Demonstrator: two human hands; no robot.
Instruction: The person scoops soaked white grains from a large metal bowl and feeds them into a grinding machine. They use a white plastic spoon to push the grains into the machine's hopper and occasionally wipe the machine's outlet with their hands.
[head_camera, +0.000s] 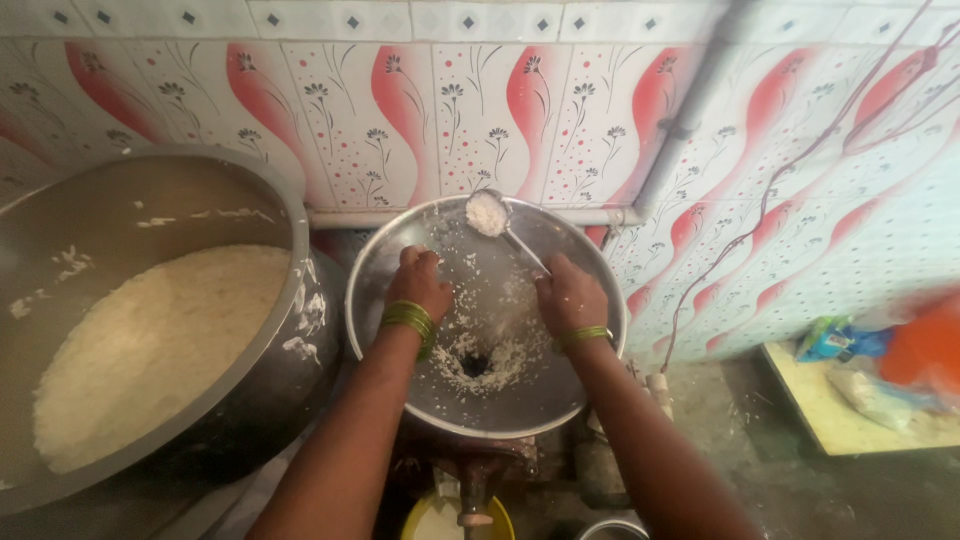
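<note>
**Both hands down in the grinder's metal funnel**

At nine o'clock stands a big steel pot (265, 330) holding a white, grainy mass (150, 350). Right of it, at the centre, sits the round metal funnel (385, 270), smeared with white crumbs around its dark middle hole (475, 365). The left hand (418, 283) comes in from six o'clock, forearm straight, fingers curled under and pressed knuckle-first against the funnel's floor; green bangles (410, 320) ring the wrist. The right hand (568, 295) lies at the funnel's three o'clock side, fist closed around the handle of a small metal ladle (490, 213), whose bowl, heaped white, points toward twelve o'clock near the patterned tiled wall (400, 110).
</note>
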